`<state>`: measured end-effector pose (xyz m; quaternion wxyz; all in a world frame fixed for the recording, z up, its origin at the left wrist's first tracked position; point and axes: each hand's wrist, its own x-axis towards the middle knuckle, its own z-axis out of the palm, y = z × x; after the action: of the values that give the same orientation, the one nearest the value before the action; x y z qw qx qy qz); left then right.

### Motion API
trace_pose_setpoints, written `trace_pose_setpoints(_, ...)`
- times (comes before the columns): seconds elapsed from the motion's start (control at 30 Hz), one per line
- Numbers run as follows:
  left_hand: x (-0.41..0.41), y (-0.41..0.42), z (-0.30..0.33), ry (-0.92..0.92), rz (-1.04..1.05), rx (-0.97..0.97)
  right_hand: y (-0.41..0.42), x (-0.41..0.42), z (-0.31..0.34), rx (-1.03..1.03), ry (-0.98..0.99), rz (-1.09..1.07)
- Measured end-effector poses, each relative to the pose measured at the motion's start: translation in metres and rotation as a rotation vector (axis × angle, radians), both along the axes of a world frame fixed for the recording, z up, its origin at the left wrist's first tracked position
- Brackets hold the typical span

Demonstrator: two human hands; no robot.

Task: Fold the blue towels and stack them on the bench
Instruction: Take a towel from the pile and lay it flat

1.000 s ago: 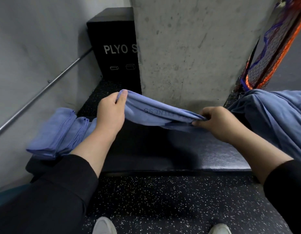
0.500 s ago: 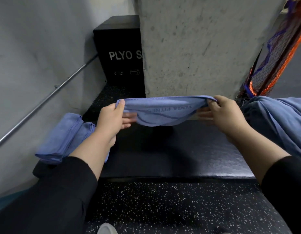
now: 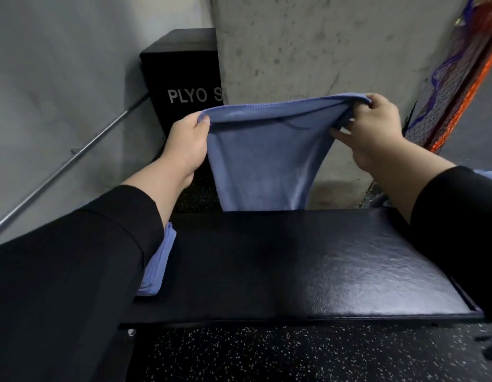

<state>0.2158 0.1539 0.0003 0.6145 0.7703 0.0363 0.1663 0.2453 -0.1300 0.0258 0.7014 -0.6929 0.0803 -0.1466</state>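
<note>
Above the far edge of the black padded bench (image 3: 294, 266), a blue towel (image 3: 261, 161) hangs from both hands. One second ago the towel was a bunched band stretched low over the bench; half a second ago it was drawn out level; it is now raised, and its body drops as a panel whose lower edge passes out of sight behind the bench's far edge.

Left hand (image 3: 185, 144): thumb and fingers pinch the left upper corner. Right hand (image 3: 371, 130): thumb and forefinger pinch the right upper corner, with the other fingers spread below the hem. Both grips are closed on the cloth. The top hem runs nearly taut between them.

Judgement: the towel has been opened out and squared for folding; no fold is yet made in it.

Folded blue towels (image 3: 159, 260) lie at the left end of the bench, partly hidden by the left sleeve (image 3: 74, 271). A strip of blue cloth (image 3: 487, 173) shows at the right edge; what it is cannot be determined.

Behind stand a concrete pillar (image 3: 322, 51), a black box marked "PLYO S" (image 3: 184, 78), and a wall rail (image 3: 74, 158).
</note>
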Motion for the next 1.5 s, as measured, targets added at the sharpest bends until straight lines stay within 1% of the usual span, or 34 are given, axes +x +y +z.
trace_pose_setpoints(0.13,-0.007,0.001,-0.007,-0.024,0.054,0.071,-0.023,0.010,-0.021,-0.303,-0.066,-0.082)
trace_pose_setpoints(0.27,-0.026,0.010,-0.023,-0.024,0.093,0.147,-0.026,-0.022,-0.031,-0.514,-0.135,-0.094)
trace_pose_setpoints(0.33,-0.038,0.014,-0.032,-0.027,0.140,0.196,-0.033,-0.038,-0.043,-0.630,-0.208,-0.063)
trace_pose_setpoints(0.37,-0.047,0.015,-0.037,-0.028,0.170,0.250,-0.036,-0.049,-0.049,-0.664,-0.227,-0.034)
trace_pose_setpoints(0.43,-0.071,0.015,-0.051,-0.025,0.227,0.382,-0.040,-0.074,-0.060,-0.695,-0.243,0.051)
trace_pose_setpoints(0.47,-0.084,0.012,-0.058,-0.013,0.220,0.418,-0.042,-0.086,-0.067,-0.710,-0.241,0.110)
trace_pose_setpoints(0.53,-0.111,0.007,-0.073,0.052,0.132,0.434,-0.048,-0.111,-0.082,-0.751,-0.214,0.259)
trace_pose_setpoints(0.6,-0.132,0.005,-0.086,0.177,0.001,0.445,-0.054,-0.136,-0.100,-0.817,-0.148,0.426)
trace_pose_setpoints(0.67,-0.150,0.010,-0.097,0.299,-0.161,0.548,-0.062,-0.159,-0.119,-0.914,-0.007,0.569)
trace_pose_setpoints(0.77,-0.169,0.021,-0.113,0.419,-0.346,0.754,-0.074,-0.178,-0.142,-1.170,0.255,0.723)
trace_pose_setpoints(0.8,-0.174,0.024,-0.118,0.454,-0.389,0.820,-0.076,-0.181,-0.145,-1.228,0.294,0.749)
trace_pose_setpoints(0.9,-0.184,0.026,-0.126,0.491,-0.472,0.997,-0.083,-0.184,-0.148,-1.246,0.320,0.713)
trace_pose_setpoints(1.03,-0.191,0.026,-0.128,0.449,-0.492,1.091,-0.091,-0.189,-0.145,-1.270,0.333,0.682)
trace_pose_setpoints(1.13,-0.198,0.024,-0.126,0.435,-0.514,1.102,-0.093,-0.194,-0.140,-1.274,0.338,0.683)
trace_pose_setpoints(1.23,-0.206,0.022,-0.125,0.461,-0.556,1.040,-0.092,-0.197,-0.136,-1.303,0.328,0.688)
trace_pose_setpoints(1.33,-0.209,0.017,-0.123,0.506,-0.579,0.889,-0.089,-0.199,-0.132,-1.273,0.320,0.675)
trace_pose_setpoints(1.43,-0.209,0.010,-0.122,0.543,-0.582,0.698,-0.084,-0.201,-0.129,-1.175,0.290,0.681)
trace_pose_setpoints(1.5,-0.204,0.008,-0.123,0.564,-0.539,0.560,-0.080,-0.199,-0.129,-1.092,0.249,0.651)
